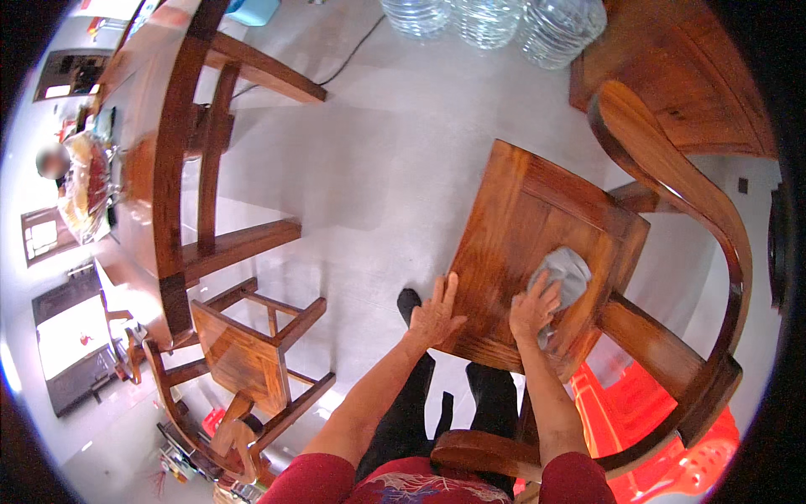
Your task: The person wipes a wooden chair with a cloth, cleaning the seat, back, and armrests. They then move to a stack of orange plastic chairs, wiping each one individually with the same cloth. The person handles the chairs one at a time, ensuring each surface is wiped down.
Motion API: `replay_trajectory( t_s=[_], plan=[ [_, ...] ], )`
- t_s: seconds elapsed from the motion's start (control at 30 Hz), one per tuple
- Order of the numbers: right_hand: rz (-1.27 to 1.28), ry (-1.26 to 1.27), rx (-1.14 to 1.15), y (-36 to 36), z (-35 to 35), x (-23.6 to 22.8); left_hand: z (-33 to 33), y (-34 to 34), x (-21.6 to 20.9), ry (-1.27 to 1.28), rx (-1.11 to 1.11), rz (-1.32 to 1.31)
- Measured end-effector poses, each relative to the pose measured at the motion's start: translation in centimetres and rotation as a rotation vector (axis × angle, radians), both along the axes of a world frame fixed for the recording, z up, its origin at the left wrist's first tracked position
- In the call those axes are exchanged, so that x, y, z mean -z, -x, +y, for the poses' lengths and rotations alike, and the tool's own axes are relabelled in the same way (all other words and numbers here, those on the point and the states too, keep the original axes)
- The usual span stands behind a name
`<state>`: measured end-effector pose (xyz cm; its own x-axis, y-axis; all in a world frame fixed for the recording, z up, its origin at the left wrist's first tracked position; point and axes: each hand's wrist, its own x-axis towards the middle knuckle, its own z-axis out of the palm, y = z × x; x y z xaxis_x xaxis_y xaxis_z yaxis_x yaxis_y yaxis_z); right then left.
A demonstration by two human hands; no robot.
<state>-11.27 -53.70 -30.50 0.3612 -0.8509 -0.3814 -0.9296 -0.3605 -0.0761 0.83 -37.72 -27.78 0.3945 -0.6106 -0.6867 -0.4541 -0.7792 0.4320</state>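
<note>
A brown wooden armchair seat with a shiny finish lies in front of me, its curved armrest sweeping round on the right. My right hand presses a crumpled grey cloth against the seat panel, fingers spread over it. Part of the cloth shows beyond my fingertips and a bit below the palm. At the seat's left edge rests my left hand, its fingers apart and nothing in it.
A wooden table stands at the left, with another wooden chair below it. Large clear water bottles stand at the far side near a wooden cabinet. Red plastic stools are behind the armchair. A dark cable crosses the floor.
</note>
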Motion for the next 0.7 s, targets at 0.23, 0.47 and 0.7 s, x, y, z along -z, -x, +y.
replay_trajectory(
  t_s=[0.23,0.47,0.7],
  plan=[
    [-0.341,-0.221,-0.99,-3.1,8.5,-1.0,7.2,0.3,7.2,0.285,-1.3,0.988],
    [-0.245,-0.7,-1.234,4.4,8.5,-1.0,12.9,4.2,8.1,0.227,-0.801,0.781],
    [0.141,-0.24,-0.686,11.4,-3.2,-5.3,13.9,1.7,3.6,-0.087,-0.849,0.959]
  ],
)
